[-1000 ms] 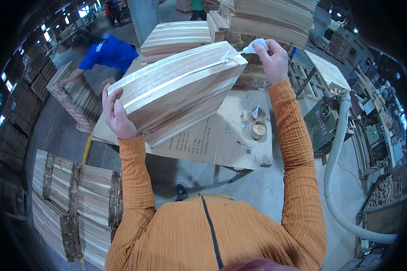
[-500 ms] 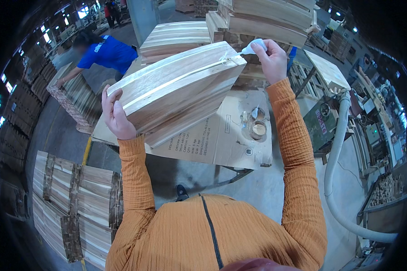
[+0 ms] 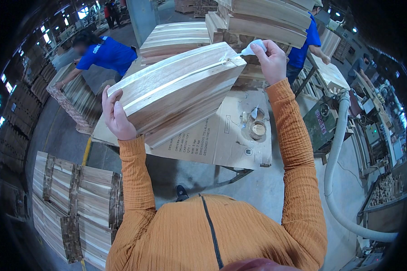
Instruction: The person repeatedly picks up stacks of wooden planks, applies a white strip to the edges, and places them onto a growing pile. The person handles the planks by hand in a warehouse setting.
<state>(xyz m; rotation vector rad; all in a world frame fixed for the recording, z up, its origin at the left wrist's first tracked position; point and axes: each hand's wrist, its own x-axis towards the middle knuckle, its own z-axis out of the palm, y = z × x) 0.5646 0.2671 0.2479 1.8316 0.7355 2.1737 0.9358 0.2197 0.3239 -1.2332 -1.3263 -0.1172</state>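
Observation:
A light wooden board (image 3: 181,92) is tilted up over the work table, its far right corner raised. My left hand (image 3: 117,115) is closed round the board's left end, thumb on the near side and fingers over the top. Between the thumb and fingers of my right hand (image 3: 272,61) is a small white squeeze bottle (image 3: 254,47). Its narrow nozzle meets the board's upper right corner, where a whitish smear lies on the wood. Beneath the board, a flattened cardboard sheet (image 3: 217,135) covers the table; a second nozzle-tipped bottle (image 3: 255,112) and a round pot (image 3: 257,130) rest there.
Stacked boards (image 3: 264,22) rise behind the table, with more stacks (image 3: 77,203) at my lower left. A person in blue (image 3: 106,54) bends over boards at left; another (image 3: 303,47) stands behind the tall stack. A grey hose (image 3: 330,180) curves down at right.
My hands, the board and the bottle hold almost the same place. The person in blue behind the tall stack has come into view at right, and another person shows farther right.

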